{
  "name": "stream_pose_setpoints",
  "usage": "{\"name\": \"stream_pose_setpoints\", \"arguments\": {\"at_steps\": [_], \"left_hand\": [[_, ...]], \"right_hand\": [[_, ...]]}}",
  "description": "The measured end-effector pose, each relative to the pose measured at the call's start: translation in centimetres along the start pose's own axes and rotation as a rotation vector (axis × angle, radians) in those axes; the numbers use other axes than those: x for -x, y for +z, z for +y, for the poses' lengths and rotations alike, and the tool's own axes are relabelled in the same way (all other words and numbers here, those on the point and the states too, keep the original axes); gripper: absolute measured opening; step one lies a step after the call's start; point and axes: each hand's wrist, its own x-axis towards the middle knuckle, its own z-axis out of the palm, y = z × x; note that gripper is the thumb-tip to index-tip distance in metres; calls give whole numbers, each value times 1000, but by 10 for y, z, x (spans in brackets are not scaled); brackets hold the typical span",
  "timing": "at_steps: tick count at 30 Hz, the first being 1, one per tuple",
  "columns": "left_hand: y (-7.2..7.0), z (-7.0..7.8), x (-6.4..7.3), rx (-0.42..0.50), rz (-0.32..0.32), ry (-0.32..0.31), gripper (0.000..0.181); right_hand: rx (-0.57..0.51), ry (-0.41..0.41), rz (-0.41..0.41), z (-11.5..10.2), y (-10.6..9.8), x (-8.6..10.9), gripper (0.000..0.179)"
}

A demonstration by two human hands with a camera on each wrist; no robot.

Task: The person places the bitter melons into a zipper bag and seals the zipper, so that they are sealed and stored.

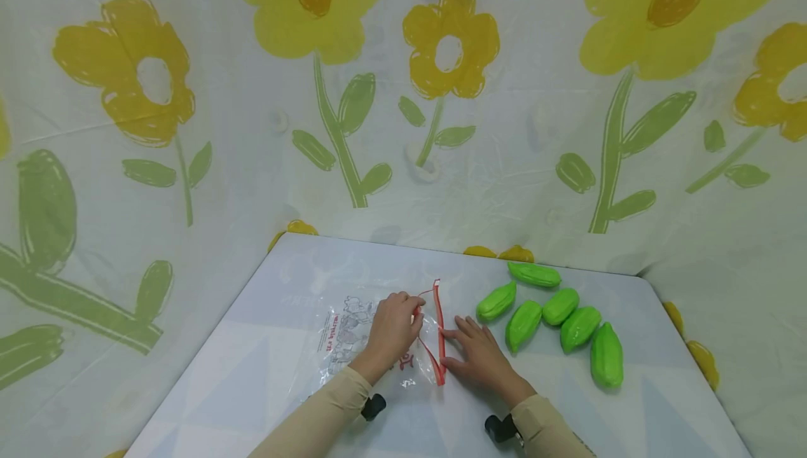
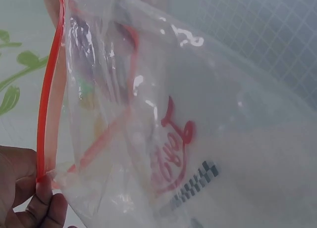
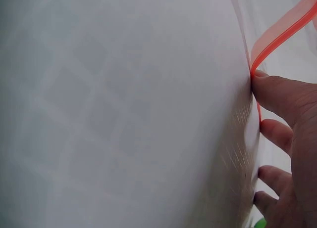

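Note:
A clear zip bag with a red zip edge and printed drawings lies on the table, its mouth toward the right. My left hand pinches one side of the red edge and lifts it, so the mouth gapes; the left wrist view shows the fingertips at the strip. On the other side of the mouth, my right hand rests with fingers spread. Its thumb and fingertips touch the lower red edge against the table. Through the film I see nothing inside the bag.
Several bright green ridged fruits, shaped like star fruit, lie to the right of the bag. One of them sits nearest the front right. A flower-printed curtain hangs behind the white table.

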Motion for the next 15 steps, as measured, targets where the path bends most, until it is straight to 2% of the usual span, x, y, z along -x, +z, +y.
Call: {"name": "stream_pose_setpoints", "arguments": {"at_steps": [9,15], "left_hand": [[0,-2,0,40,-39,-22,21],[5,-8,1,57,-76,-21,24]], "right_hand": [[2,-10,8,1,0,0,60],[4,-3,0,1,0,-1,59]]}}
